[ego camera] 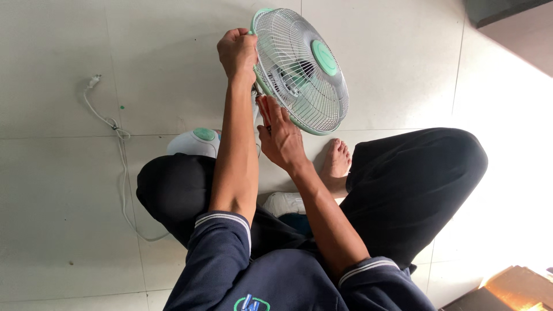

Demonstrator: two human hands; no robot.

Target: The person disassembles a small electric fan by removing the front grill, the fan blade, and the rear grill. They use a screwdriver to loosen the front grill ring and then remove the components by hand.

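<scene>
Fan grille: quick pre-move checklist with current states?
1. Left hand gripping the fan grille rim at the top: ok, fingers closed on the rim.
2. Right hand at the lower rim of the grille: ok, fingers extended against it; a small red item at the fingertips is too small to identify.
3. Power cord unplugged: ok, plug lies loose on the floor.
4. Fan base steady on the floor: cannot tell, mostly hidden behind the knee.
5. Bare foot clear of the grille: ok, apart from it.
6. Blades stopped: ok, no blur visible.
</scene>
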